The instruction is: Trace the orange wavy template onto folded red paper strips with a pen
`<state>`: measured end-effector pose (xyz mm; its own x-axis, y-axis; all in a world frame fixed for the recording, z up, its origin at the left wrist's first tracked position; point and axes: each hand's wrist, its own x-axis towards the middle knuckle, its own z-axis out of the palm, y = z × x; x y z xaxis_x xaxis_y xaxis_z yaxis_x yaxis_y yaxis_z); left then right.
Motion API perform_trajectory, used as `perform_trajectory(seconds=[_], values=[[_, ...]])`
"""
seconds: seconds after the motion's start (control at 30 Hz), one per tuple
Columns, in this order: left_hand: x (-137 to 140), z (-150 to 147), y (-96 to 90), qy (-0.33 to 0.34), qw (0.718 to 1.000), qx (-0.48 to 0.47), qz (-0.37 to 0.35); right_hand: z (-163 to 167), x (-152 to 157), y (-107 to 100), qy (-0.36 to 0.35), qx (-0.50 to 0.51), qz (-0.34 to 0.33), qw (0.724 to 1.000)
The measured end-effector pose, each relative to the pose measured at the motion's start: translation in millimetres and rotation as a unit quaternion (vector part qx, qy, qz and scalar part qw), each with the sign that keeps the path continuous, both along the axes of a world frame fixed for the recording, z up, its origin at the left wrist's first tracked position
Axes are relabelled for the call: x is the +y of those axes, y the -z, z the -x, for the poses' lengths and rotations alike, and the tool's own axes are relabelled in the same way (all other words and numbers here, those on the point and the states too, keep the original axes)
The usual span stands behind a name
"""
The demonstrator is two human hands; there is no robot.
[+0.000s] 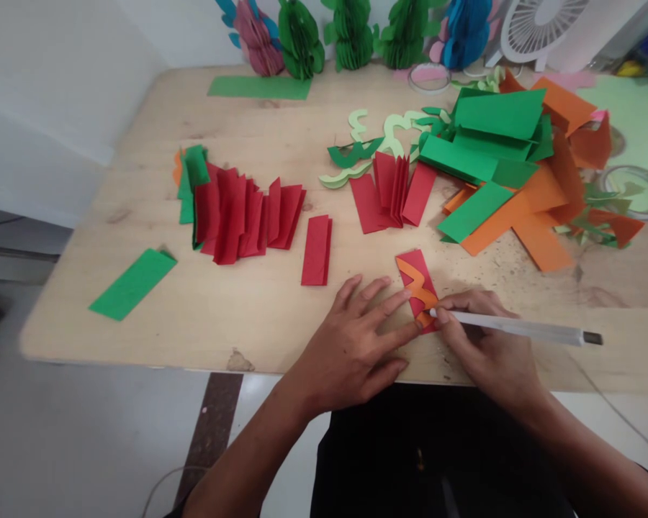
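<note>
My right hand (491, 352) is closed around a pen (529, 328) with a pale barrel and a dark end. Its tip is at the lower edge of a wavy orange paper cutout (421, 291). Under that cutout lies a small folded red paper piece (417, 257), close to the table's front edge. My left hand (356, 338) rests flat with fingers spread, the fingertips on the cutout and the red paper. Left of it is another folded red paper strip (315, 250). Behind the work stands a bunch of folded red papers (394, 191).
More folded red papers (248, 216) stand at left, beside a green folded strip (135, 283). Green papers (497, 119) and orange papers (545, 194) are piled at right, near wavy scraps (351, 173) and tape rolls (634, 188). Honeycomb paper figures (351, 36) and a fan (545, 25) line the back.
</note>
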<state>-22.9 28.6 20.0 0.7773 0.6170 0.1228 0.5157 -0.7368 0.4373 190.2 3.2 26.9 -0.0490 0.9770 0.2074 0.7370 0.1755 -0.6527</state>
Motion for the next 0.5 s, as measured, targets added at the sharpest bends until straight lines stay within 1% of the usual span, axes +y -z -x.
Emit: perform_trajectory(seconds=[0.13, 0.5], values=[[0.1, -0.3, -0.8, -0.001, 1.000, 0.005, 0.004, -0.3, 0.3, 0.6, 0.017, 0.004, 0.000, 1.000], [-0.7, -0.7, -1.5, -0.005, 1.000, 0.004, 0.008, 1.2, 0.2, 2.7, 0.028, -0.004, -0.018, 0.999]])
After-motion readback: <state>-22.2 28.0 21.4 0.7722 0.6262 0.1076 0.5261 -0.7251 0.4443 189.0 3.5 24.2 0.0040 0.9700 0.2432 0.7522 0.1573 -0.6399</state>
